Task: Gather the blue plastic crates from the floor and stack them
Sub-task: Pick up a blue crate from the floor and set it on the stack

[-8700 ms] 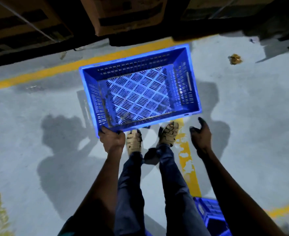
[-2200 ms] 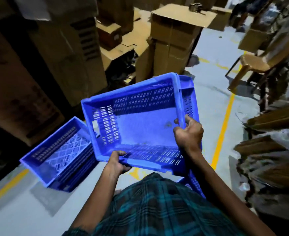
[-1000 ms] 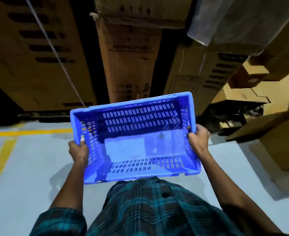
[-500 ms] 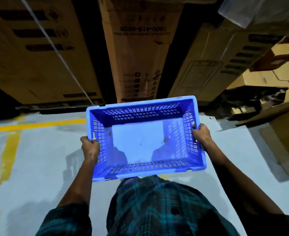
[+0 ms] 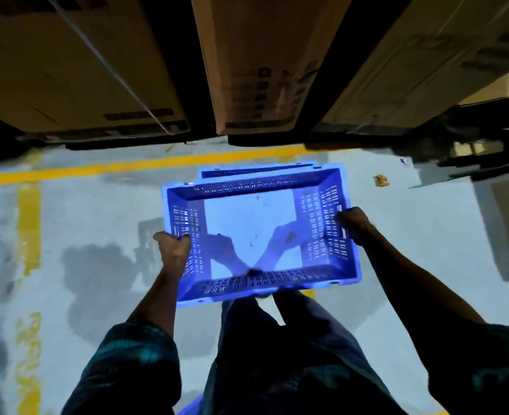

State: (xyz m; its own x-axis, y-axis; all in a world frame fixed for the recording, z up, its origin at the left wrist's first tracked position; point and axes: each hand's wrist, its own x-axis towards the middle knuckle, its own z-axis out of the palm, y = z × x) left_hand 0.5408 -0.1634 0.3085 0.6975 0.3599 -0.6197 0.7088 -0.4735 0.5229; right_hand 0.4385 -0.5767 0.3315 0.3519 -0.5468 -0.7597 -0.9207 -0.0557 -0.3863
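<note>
I hold a blue plastic crate (image 5: 259,187) level in front of my legs, its open side up and its slotted walls showing. My left hand (image 5: 174,250) grips its left rim and my right hand (image 5: 352,224) grips its right rim. Just beyond its far rim peeks the edge of a second blue crate (image 5: 256,172) on the floor, mostly hidden under the held one. A sliver of blue plastic (image 5: 192,407) shows at the bottom edge behind my legs.
Tall cardboard boxes (image 5: 253,64) line the far side of the grey floor. A yellow floor line (image 5: 127,167) runs in front of them and another (image 5: 28,229) runs down the left. A small brown scrap (image 5: 380,180) lies to the right.
The crate has dropped lower and out over the floor, now above a second crate that came into view. My head has tilted further down. Both hands keep their grip.
</note>
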